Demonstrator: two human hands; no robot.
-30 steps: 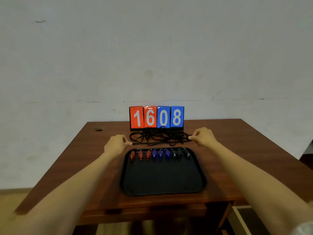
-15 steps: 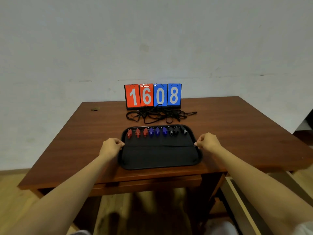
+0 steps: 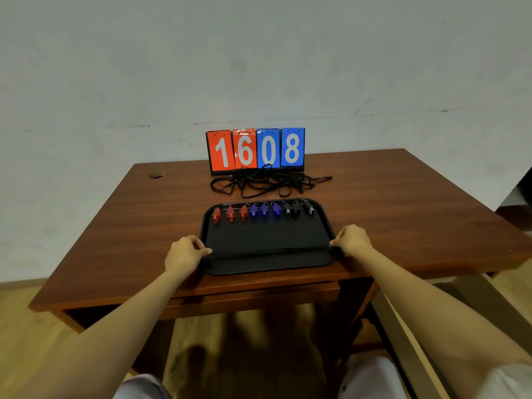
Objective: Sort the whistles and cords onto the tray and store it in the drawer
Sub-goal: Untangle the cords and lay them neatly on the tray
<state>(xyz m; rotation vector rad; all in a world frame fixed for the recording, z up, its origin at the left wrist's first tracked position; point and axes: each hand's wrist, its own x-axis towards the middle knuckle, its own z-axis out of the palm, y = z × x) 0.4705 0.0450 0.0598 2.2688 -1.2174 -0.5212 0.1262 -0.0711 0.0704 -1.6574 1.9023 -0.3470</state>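
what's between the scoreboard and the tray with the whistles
A tangled pile of black cords lies on the table there, against the base of the scoreboard and just short of the tray. The head view shows it.

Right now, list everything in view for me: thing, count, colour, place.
table: one, reddish-brown wood, by the pale wall
cable hole: one, table's far left corner
scoreboard: one, red and blue cards reading 1608, table's far edge
cord pile: one tangle, black, between scoreboard and tray
tray: one, black, table's near edge
red whistles: three, left of the tray's far row
blue whistles: three, middle of that row
black whistles: three, right end of that row
stretched cord: one, black, across the tray's near part
left hand: one, pinching the cord at the tray's left rim
right hand: one, pinching it at the right rim
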